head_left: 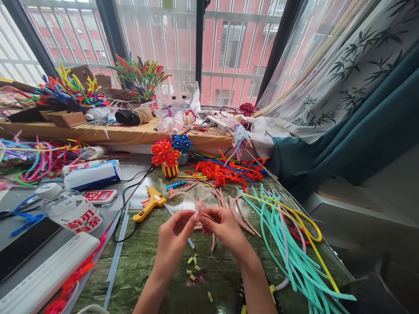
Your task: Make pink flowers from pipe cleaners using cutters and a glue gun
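In the middle of the head view, both hands meet over the green table [131, 270] on a bent pink pipe cleaner [200, 208]. My left hand [175, 233] pinches it from the left between thumb and fingers. From the right, my right hand [224, 224] grips it with thumb and forefinger; the fingertips partly hide its shape. Loose pink pipe cleaners [242, 216] lie just behind and to the right of the hands. Several short yellow pieces [193, 272] are scattered on the table below them.
A yellow glue gun [150, 203] with a black cord lies left. Teal pipe cleaners [291, 253] spread on the right. Behind stand a pot of red flowers [170, 168] and a pile of red pipe cleaners [222, 171]. A plastic bottle [68, 207] and white box [49, 274] sit far left.
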Tool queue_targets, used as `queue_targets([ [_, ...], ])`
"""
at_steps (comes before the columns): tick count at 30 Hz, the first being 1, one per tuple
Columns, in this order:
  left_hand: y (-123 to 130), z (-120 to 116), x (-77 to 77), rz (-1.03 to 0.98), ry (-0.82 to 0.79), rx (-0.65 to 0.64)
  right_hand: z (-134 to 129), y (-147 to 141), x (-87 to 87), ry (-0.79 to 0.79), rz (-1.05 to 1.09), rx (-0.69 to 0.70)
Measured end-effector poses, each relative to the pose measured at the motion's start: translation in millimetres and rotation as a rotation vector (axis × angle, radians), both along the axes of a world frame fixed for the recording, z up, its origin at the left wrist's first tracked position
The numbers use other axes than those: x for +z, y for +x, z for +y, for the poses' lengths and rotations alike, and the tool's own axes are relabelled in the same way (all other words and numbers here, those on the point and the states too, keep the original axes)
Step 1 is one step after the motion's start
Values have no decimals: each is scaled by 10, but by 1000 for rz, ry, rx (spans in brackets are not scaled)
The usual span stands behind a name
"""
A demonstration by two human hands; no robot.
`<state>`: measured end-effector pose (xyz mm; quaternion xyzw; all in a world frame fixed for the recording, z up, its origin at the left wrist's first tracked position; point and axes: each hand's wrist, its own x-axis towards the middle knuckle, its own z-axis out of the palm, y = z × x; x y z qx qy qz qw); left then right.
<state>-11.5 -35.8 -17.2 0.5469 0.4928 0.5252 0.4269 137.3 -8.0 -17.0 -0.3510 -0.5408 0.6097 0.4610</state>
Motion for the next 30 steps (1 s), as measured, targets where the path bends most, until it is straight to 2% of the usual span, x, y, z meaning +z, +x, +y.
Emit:
queue_targets([
  [5,-3,3,-14,2,8,-61,-16,11,-19,17,-81,-20],
  [12,-13,20,11,-6,-49,37,-26,12,-17,45,-100,-16],
  [15,-17,20,12,-15,-45,52,-20,2,-17,36,-93,-36],
  [21,-22,12,-6,-12,-26,45,-33,-8,-1,17,-20,30],
  [25,-21,9,-16,16,16,36,-27,5,0,19,-50,-72],
  [30,2,11,-26,146,27,-2,-4,-7,-2,30,-31,-149],
])
